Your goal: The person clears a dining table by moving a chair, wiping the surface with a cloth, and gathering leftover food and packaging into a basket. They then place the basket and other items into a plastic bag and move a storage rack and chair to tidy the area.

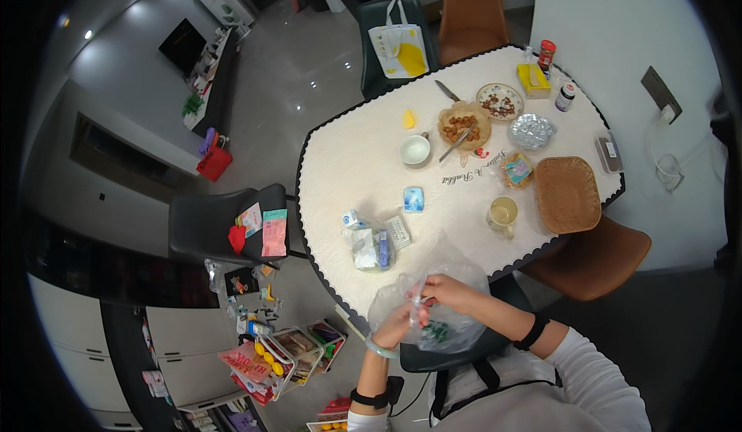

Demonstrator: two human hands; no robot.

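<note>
Both hands grip a clear plastic bag (458, 330) over the table's near edge. My left hand (400, 322), with a pale bangle at the wrist, holds the bag's gathered part. Close beside it, my right hand (443, 292) pinches the plastic with bent fingers. Something dark green shows inside the bag below the hands. Ahead on the table lie a clear bag with boxes (366, 249), a white blister-like pack (397, 231) and a blue and white packet (414, 199). How the plastic is closed between the fingers cannot be made out.
A mug (502, 214), wicker basket (567, 195), white cup (415, 150), bowl of small brown food (476, 136), foil-covered item (531, 131) and knife (446, 90) are on the table. Chairs surround it; one black chair (208, 223) holds packets. A filled rack (295, 354) stands on the floor at left.
</note>
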